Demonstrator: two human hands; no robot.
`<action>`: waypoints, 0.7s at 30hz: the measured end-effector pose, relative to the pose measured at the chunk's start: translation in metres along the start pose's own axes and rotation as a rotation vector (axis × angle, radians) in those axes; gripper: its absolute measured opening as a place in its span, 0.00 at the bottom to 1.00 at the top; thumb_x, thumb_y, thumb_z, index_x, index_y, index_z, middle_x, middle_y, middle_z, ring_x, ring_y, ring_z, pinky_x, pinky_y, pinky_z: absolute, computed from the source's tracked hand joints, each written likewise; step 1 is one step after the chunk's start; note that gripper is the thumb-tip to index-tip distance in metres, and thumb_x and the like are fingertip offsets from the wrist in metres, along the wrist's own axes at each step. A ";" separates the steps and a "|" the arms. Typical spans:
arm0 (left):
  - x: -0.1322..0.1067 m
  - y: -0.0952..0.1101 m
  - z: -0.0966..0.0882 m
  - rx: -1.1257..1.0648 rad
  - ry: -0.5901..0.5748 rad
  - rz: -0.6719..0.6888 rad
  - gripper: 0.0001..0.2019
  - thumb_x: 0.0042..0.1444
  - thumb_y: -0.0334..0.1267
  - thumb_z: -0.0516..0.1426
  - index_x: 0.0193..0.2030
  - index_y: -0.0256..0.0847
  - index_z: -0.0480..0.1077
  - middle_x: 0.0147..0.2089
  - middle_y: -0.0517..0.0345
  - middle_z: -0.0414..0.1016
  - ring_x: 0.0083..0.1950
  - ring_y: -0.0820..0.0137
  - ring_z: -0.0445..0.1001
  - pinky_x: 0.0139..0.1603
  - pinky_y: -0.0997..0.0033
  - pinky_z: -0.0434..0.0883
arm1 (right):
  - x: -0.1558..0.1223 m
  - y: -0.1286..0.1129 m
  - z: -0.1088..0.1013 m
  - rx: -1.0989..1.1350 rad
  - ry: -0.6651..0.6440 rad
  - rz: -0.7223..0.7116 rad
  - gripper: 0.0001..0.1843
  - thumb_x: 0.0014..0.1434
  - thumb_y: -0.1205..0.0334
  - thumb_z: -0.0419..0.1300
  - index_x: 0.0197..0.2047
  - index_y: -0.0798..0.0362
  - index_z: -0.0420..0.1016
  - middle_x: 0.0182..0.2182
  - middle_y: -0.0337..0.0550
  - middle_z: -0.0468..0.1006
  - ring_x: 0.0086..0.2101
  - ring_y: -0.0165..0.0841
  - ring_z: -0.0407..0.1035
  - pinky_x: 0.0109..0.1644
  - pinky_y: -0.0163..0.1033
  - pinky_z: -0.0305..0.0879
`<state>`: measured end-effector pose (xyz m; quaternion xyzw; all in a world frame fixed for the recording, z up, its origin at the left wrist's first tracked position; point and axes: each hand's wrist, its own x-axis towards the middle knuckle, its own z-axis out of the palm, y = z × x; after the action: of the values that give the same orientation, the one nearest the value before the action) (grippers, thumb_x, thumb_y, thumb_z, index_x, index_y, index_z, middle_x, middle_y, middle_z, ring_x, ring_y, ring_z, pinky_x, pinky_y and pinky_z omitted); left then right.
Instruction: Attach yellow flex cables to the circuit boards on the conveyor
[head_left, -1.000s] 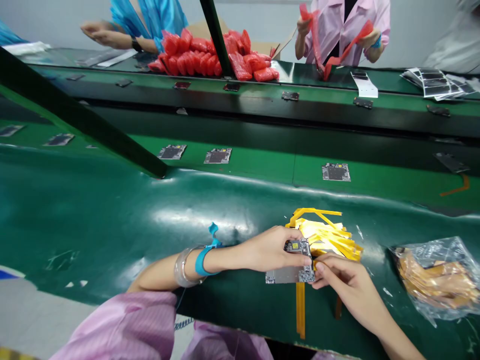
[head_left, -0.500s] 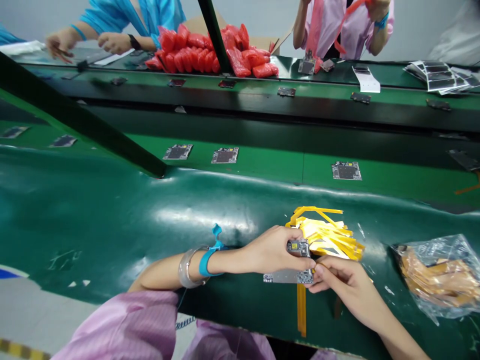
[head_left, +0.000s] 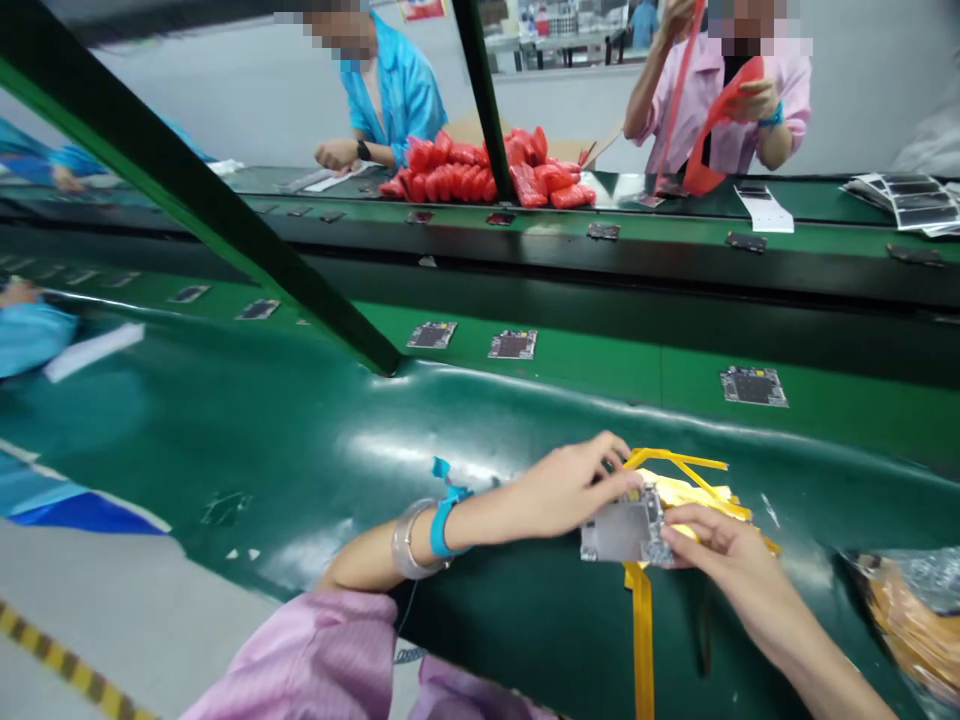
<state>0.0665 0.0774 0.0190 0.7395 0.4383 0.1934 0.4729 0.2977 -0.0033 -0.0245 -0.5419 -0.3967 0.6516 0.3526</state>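
A grey circuit board (head_left: 624, 535) with a bare metallic face is tilted up in front of me. My left hand (head_left: 574, 487) has its thumb and bent fingers at the board's top edge, closed loosely there. At the board's right side, my right hand (head_left: 720, 550) pinches the edge between thumb and fingers. Behind the board lies a pile of yellow tape strips (head_left: 686, 490), partly covered by the board and my right hand. A long yellow strip (head_left: 643, 640) hangs down below the board; where its top end attaches is hidden.
Several circuit boards (head_left: 513, 345) lie on the green conveyor (head_left: 600, 365) ahead. A green post (head_left: 300, 290) slants across the left. A clear bag (head_left: 915, 610) of orange strips is at right. Beyond are red wrapped packs (head_left: 457, 170) and co-workers in blue (head_left: 409, 90) and pink (head_left: 787, 90).
The view has swung up and left. My left fingers have shifted up to the board's top edge, uncovering more of its face. The right hand stays on its right edge.
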 end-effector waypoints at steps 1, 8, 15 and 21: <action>0.005 -0.010 -0.016 0.055 0.068 -0.010 0.16 0.67 0.49 0.53 0.53 0.43 0.70 0.50 0.55 0.78 0.48 0.65 0.77 0.49 0.70 0.72 | 0.009 -0.007 -0.003 0.026 0.025 0.002 0.17 0.54 0.49 0.72 0.38 0.54 0.84 0.32 0.46 0.83 0.33 0.37 0.78 0.38 0.36 0.77; 0.042 -0.113 -0.180 0.476 0.462 -0.187 0.21 0.68 0.36 0.53 0.65 0.31 0.61 0.70 0.42 0.58 0.71 0.50 0.55 0.70 0.45 0.54 | 0.119 -0.083 -0.018 0.001 0.280 -0.228 0.18 0.59 0.53 0.70 0.44 0.60 0.79 0.40 0.50 0.82 0.38 0.37 0.79 0.46 0.40 0.77; 0.049 -0.179 -0.254 0.600 0.310 -0.374 0.29 0.58 0.41 0.62 0.64 0.33 0.64 0.68 0.40 0.62 0.68 0.51 0.61 0.67 0.47 0.59 | 0.156 -0.085 -0.059 -0.369 0.626 -0.334 0.17 0.73 0.55 0.54 0.50 0.60 0.76 0.47 0.46 0.75 0.48 0.40 0.74 0.54 0.48 0.70; 0.055 -0.205 -0.278 0.649 0.218 -0.420 0.35 0.37 0.42 0.69 0.56 0.35 0.71 0.56 0.42 0.72 0.65 0.40 0.59 0.64 0.48 0.60 | 0.074 -0.039 -0.064 -0.644 0.404 -0.377 0.11 0.64 0.57 0.62 0.44 0.55 0.80 0.41 0.48 0.82 0.41 0.41 0.76 0.49 0.44 0.70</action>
<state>-0.1942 0.3049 -0.0331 0.7200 0.6658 0.0215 0.1945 0.3498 0.0881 -0.0269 -0.6594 -0.5951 0.2991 0.3487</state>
